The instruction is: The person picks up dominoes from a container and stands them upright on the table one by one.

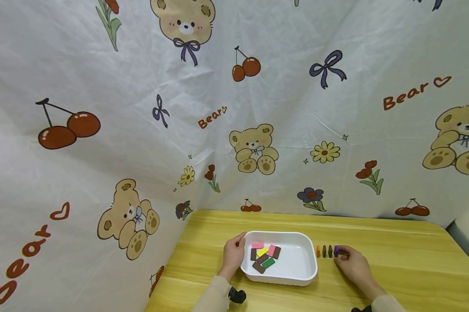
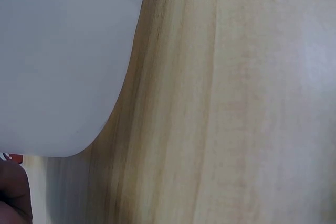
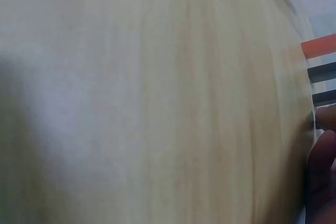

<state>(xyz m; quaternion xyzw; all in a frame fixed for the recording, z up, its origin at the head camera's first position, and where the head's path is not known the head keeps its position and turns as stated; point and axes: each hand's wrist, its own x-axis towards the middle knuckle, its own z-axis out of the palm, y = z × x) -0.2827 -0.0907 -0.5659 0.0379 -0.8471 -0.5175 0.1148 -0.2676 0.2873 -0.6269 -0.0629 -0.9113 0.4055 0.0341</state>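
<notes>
My left hand [image 1: 231, 256] grips the left end of a white plastic tray [image 1: 297, 262], its fingers at the rim. In the left wrist view, the tray's outer wall [image 2: 58, 61] fills the upper left, with part of the hand at the lower left corner. To the right of the tray, my right hand [image 1: 353, 263] pinches a small purple block [image 1: 336, 250] that stands at the right end of a short row. An orange block [image 1: 318, 251] and two dark blocks [image 1: 330, 251] stand on edge in that row, spaced slightly apart. The right wrist view shows the orange block [image 3: 319, 46] above the fingertips.
Inside the tray's left half lie several flat blocks, among them a green block [image 1: 268, 263], a yellow block [image 1: 262, 251] and pink and brown ones. The wooden table [image 1: 414, 260] meets a bear-print cloth [image 1: 289, 186] at its back and left edges.
</notes>
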